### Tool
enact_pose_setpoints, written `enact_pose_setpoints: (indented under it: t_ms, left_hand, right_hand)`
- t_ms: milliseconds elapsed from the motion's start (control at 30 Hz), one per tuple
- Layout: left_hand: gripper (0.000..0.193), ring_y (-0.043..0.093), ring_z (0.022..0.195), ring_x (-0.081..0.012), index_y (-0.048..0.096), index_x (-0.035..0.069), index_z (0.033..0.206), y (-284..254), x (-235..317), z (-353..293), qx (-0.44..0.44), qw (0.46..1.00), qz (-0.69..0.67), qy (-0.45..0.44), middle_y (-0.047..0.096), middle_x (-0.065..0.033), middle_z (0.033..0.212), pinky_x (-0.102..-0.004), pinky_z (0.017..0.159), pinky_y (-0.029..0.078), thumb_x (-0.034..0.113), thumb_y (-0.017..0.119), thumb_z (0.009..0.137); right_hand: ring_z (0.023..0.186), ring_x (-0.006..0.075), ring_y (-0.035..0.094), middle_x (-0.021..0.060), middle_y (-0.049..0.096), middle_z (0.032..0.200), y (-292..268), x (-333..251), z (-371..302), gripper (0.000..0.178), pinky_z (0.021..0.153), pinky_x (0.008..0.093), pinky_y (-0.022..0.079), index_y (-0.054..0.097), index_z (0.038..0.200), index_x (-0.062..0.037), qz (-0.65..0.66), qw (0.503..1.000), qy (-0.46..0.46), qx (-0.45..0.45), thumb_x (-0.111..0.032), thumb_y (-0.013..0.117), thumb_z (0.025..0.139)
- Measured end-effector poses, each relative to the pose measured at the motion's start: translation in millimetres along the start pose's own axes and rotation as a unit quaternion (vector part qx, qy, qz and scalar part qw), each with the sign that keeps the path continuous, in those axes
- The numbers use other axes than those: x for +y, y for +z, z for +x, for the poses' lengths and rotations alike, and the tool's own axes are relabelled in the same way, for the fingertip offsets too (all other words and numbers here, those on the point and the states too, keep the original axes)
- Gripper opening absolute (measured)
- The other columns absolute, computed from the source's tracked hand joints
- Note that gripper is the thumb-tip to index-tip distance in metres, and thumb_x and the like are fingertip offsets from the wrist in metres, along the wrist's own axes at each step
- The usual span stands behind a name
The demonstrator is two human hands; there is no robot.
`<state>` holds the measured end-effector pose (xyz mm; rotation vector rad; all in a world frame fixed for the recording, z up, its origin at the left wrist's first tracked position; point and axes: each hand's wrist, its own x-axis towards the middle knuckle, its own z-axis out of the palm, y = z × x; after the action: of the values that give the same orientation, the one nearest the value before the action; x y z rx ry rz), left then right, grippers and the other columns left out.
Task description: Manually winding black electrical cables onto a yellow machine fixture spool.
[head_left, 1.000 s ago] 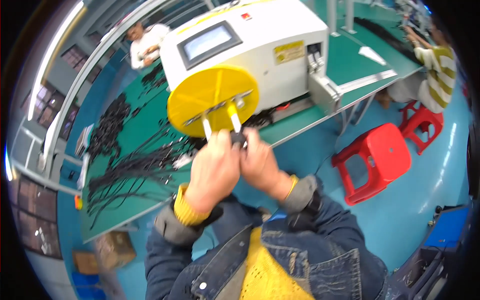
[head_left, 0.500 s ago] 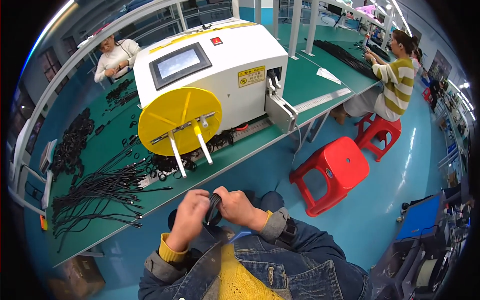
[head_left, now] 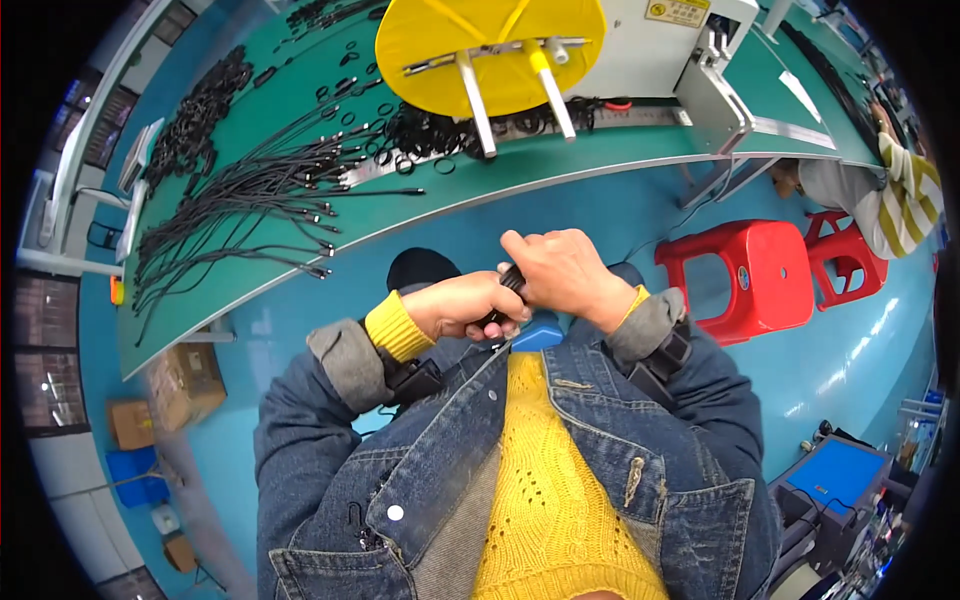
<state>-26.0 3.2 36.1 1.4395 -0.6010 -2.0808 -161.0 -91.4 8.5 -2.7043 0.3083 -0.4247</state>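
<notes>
Close in front of my body, both hands grip a small coil of black cable (head_left: 513, 280). My left hand (head_left: 465, 305) is wrapped around its lower left side, fingers curled under it. My right hand (head_left: 570, 272) closes over the upper right side, thumb and fingers pressed on the strands. The fingers hide much of the coil. On the green table (head_left: 400, 215) beyond, black cables with metal-tipped plugs (head_left: 250, 190) lie in a loose fan. Small black rings (head_left: 425, 135) are scattered beside them.
A white machine (head_left: 640, 60) with a yellow disc (head_left: 490, 25) and two protruding rods overhangs the table's near part. Red stools (head_left: 765, 280) stand at the right near a seated person in a striped top (head_left: 905, 190). Cardboard boxes (head_left: 185, 385) sit on the floor at left.
The view has tipped downward, so the table and machine sit higher. My left hand, earlier raised beside the cable loop, now wraps around it from below. My right hand keeps its grip.
</notes>
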Motion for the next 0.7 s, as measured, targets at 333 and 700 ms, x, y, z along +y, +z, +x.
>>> enact_pose_setpoints:
  t_ms: [333, 700]
  left_hand:
    - [0.019, 0.051, 0.046, -0.0083, 0.058, -0.002, 0.086, -18.7, -15.1, 9.4, -0.042, 0.996, 0.056, 0.047, 0.058, -0.0055, 0.063, -0.0204, 0.037, 0.038, 0.017, 0.057, 0.083]
    - [0.014, 0.044, 0.046, -0.0057, 0.056, -0.001, 0.085, -38.8, -24.4, 19.2, -0.109, 0.993, -0.043, -0.033, 0.053, -0.0016, 0.062, -0.0188, 0.037, 0.034, 0.013, 0.053, 0.084]
  right_hand:
    - [0.066, 0.0334, 0.063, 0.0173, 0.062, 0.066, 31.8, -0.9, 3.7, 0.019, 0.059, 0.0385, 0.049, 0.062, 0.085, 0.0003, 0.334, 0.937, 0.099, 0.037, -0.006, 0.054, 0.070]
    - [0.068, 0.0346, 0.062, 0.0198, 0.063, 0.071, 49.5, 11.0, 3.1, 0.021, 0.063, 0.0397, 0.049, 0.061, 0.089, 0.0002, 0.289, 0.949, 0.123, -0.019, -0.007, 0.054, 0.070]
